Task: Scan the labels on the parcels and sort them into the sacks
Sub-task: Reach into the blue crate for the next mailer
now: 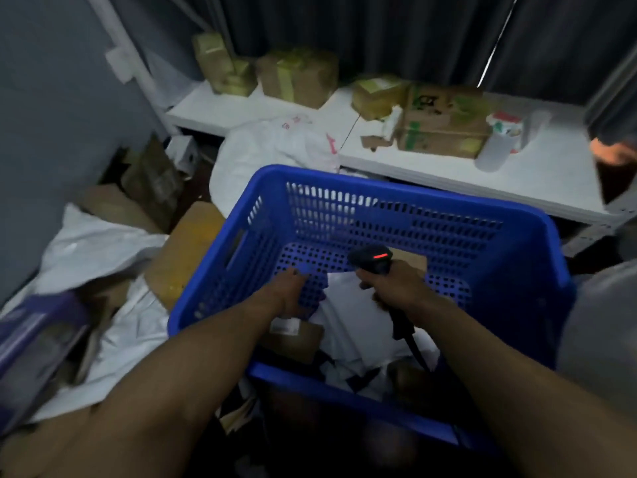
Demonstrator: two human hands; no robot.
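The room was dim. A grey wall [41, 132] stood at the left, and dark pleated curtains [379, 32] hung across the back, a thin bright slit of light [496, 39] showing between them. A long white desk [537, 174] ran beneath the curtains.

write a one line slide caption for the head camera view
Right hand grips a black barcode scanner over parcels in a blue basket while the left hand reaches in among them.

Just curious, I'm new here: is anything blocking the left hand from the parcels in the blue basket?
Nothing visible does. The left hand reaches inside the blue basket, just above the brown parcel and beside the white parcel.
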